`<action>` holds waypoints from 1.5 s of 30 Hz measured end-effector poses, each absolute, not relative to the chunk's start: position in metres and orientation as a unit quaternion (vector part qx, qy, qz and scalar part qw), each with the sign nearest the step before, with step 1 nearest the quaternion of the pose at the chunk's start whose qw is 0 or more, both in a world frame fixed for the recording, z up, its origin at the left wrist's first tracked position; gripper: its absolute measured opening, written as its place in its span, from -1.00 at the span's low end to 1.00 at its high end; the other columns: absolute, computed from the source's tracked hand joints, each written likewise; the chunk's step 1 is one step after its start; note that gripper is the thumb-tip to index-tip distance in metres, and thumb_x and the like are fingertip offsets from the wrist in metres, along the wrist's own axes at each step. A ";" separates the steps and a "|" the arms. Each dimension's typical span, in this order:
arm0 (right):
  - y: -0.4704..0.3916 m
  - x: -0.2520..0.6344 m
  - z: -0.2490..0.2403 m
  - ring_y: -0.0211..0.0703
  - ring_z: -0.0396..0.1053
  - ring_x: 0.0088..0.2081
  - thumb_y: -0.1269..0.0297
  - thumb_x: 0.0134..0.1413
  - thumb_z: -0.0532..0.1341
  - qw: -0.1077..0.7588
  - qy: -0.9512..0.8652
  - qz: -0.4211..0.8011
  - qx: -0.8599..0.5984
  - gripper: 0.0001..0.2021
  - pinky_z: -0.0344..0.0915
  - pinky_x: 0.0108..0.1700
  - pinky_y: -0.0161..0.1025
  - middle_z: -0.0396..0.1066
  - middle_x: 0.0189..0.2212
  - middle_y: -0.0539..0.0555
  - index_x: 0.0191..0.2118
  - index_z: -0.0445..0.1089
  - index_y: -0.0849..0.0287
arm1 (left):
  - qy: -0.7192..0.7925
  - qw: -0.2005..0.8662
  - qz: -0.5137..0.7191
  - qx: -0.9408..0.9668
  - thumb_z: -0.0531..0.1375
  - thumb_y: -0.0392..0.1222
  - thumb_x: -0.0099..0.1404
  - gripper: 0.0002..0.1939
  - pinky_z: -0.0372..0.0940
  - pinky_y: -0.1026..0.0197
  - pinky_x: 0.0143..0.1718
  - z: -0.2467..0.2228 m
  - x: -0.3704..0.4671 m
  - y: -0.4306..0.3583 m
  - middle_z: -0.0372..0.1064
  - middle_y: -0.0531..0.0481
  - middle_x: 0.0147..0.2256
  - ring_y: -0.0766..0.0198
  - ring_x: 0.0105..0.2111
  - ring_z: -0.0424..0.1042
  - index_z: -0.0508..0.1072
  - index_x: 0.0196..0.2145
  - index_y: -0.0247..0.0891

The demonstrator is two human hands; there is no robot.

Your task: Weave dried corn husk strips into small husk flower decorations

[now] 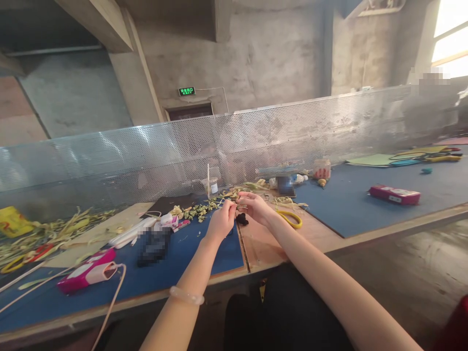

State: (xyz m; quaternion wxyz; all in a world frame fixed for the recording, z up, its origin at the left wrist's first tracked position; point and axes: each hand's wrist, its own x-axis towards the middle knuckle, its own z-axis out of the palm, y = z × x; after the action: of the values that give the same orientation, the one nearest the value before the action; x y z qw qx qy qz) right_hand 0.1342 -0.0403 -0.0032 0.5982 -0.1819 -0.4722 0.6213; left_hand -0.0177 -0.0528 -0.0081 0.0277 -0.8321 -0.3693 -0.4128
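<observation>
My left hand (224, 219) and my right hand (254, 207) meet over the middle of the table. Both have their fingers pinched together around something small and pale that I cannot make out. Just below them lies a small black object (242, 219). A pile of small green knotted pieces (201, 211) is to the left of my left hand, and pale dry leaf strips (252, 185) lie behind the hands. To the right, a yellow-handled tool (290, 219) rests partly behind my right forearm.
Blue mats (226, 253) cover parts of the table. Pink boxes (395, 194) lie on both sides, with a cable at the left one. A jar (321, 169), a bottle (302, 178) and a clear cup (212, 187) stand or lie near the perforated metal screen (241, 141). A blurred person is far right.
</observation>
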 end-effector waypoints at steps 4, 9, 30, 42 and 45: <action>-0.041 0.139 -0.003 -0.30 0.36 -0.46 0.49 -0.27 0.30 0.563 -0.480 0.649 -0.178 -0.73 0.31 -0.39 -0.33 0.41 -0.49 -0.02 -0.32 0.35 0.18 | -0.375 0.056 -0.407 -0.831 -0.14 -0.11 0.32 -0.76 0.09 0.32 -0.52 -0.008 -0.018 -0.053 0.30 0.06 -0.59 0.28 -0.59 0.33 0.19 -0.44 -0.17; -0.045 0.142 -0.002 -0.25 0.37 -0.48 0.51 -0.29 0.29 0.515 -0.500 0.669 -0.191 -0.75 0.32 -0.41 -0.28 0.41 -0.51 0.00 -0.35 0.39 0.20 | -0.372 0.072 -0.405 -0.832 -0.14 -0.10 0.32 -0.73 0.09 0.32 -0.49 -0.011 -0.018 -0.052 0.29 0.05 -0.60 0.29 -0.59 0.32 0.20 -0.48 -0.18; -0.049 0.121 -0.003 -0.31 0.34 -0.47 0.36 -0.26 0.31 0.657 -0.546 0.481 -0.197 -0.59 0.27 -0.37 -0.30 0.33 -0.50 -0.08 -0.20 0.21 0.16 | -0.364 0.034 -0.485 -0.794 0.04 -0.13 0.22 -0.78 0.23 0.31 -0.48 -0.012 -0.017 -0.052 0.39 0.06 -0.53 0.27 -0.51 0.44 0.20 -0.16 -0.20; -0.050 0.119 -0.004 -0.30 0.29 -0.45 0.31 -0.18 0.26 0.668 -0.606 0.376 -0.214 -0.57 0.25 -0.33 -0.28 0.29 -0.51 -0.10 -0.14 0.13 0.15 | -0.351 0.046 -0.511 -0.783 0.05 -0.21 0.19 -0.92 0.29 0.29 -0.44 -0.016 -0.018 -0.045 0.43 0.02 -0.49 0.27 -0.48 0.45 0.30 -0.33 -0.19; -0.047 0.119 -0.006 -0.30 0.29 -0.45 0.32 -0.16 0.24 0.665 -0.623 0.352 -0.217 -0.57 0.25 -0.34 -0.27 0.27 -0.50 -0.10 -0.12 0.11 0.14 | -0.351 0.044 -0.511 -0.784 0.06 -0.21 0.18 -0.92 0.30 0.27 -0.39 -0.017 -0.018 -0.043 0.44 0.00 -0.46 0.24 -0.43 0.46 0.31 -0.35 -0.19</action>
State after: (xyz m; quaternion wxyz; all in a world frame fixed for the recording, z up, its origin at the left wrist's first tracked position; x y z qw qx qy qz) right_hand 0.1187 -0.0471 -0.0063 0.6648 -0.2167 -0.6225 0.3515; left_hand -0.0183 -0.0431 -0.0172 0.0440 -0.7836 -0.3512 -0.5105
